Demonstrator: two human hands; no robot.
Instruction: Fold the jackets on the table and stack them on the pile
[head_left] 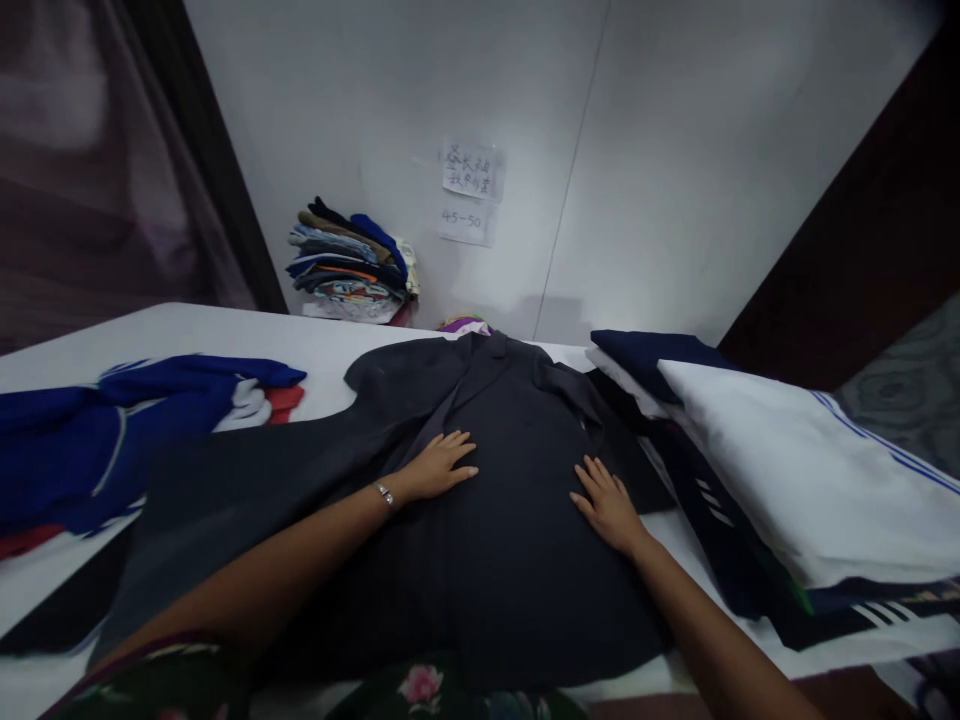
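A dark grey suit jacket [517,560] lies spread on the white table, its collar toward the wall and its hem near me. One of its sleeves reaches out to the left. My left hand [436,467] rests flat on the jacket's front, left of the middle, fingers extended, with a silver band on the wrist. Over on the right side of the jacket, my right hand [606,505] lies with its fingers spread on the cloth. Neither hand grasps anything.
Blue clothing [172,410] lies crumpled at the left. Folded white clothing [802,460] is piled at the right, with dark garments under it. A stack of folded clothes [352,260] stands by the wall, near handwritten paper signs [471,170]. The white table [330,350] borders the wall.
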